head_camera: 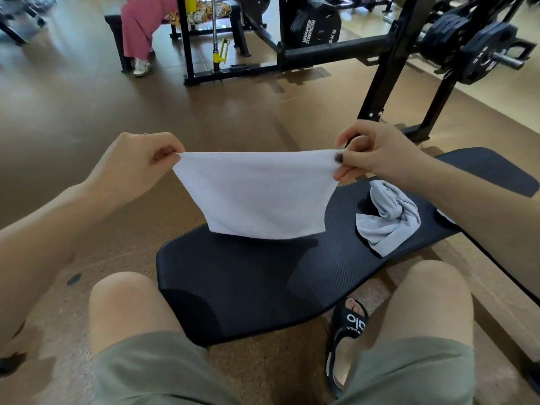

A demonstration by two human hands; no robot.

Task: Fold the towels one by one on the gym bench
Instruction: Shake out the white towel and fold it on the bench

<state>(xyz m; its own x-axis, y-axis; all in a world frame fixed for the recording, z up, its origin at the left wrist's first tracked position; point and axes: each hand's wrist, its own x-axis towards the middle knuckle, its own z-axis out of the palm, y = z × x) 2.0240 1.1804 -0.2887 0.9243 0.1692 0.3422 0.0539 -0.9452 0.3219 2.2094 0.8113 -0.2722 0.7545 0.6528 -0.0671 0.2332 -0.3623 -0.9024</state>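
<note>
Above the black gym bench (233,276): one white towel (257,194), held in the air, hanging flat, lower edge just over the pad. Left hand (137,162) pinches its upper left corner, fingers curled together. Right hand (377,153) pinches the upper right corner between thumb and fingertips. On the bench, to the right: one crumpled grey towel (388,220). Below: bare knees, black slide sandal (347,340).
</note>
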